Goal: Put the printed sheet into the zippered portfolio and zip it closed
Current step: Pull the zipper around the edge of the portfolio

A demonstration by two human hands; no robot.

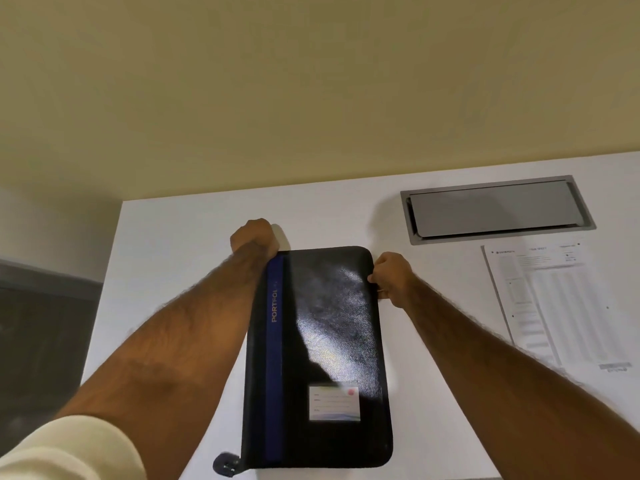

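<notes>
A black zippered portfolio (325,348) with a blue spine strip and a white label lies closed on the white table (180,258). My left hand (254,237) is curled in a fist at its far left corner, gripping that corner. At the upper part of the right edge, my right hand (391,275) pinches something small, probably the zipper pull, though it is too small to be sure. The printed sheet (557,306) lies flat on the table to the right, apart from the portfolio.
A grey recessed cable hatch (498,209) is set into the table behind the sheet. A beige wall stands behind the table's far edge. A dark loop tab (227,464) sticks out at the portfolio's near left corner.
</notes>
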